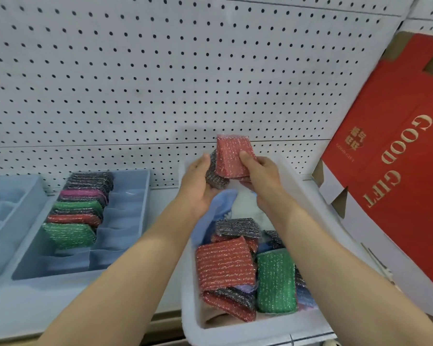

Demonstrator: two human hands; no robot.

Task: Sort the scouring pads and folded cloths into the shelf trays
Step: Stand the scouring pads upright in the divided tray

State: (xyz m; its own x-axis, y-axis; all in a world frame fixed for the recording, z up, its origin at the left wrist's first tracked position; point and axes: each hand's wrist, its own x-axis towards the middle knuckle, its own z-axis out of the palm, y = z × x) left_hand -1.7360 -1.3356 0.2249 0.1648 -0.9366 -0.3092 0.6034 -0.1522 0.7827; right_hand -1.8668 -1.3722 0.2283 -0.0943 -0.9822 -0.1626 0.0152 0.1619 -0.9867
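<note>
Pegboard [160, 71] backing shelf [15, 303]. Above white bin [235, 333]: right hand [260, 176] gripping red pad [231, 156], left hand [198, 186] gripping grey pad [214, 176]. Left of bin: blue tray [125, 221] holding one pad row [78, 213], other slots bare. Inside bin: pads [225, 265], cloths [210, 216] waiting; sorting looking roughly half done.

place: shop aisle | shown by: pegboard [160, 71] backing, shelf [23, 303], trays [125, 221] stocked with pads [70, 234], red carton [395, 151] marked GOOD GIFT
</note>
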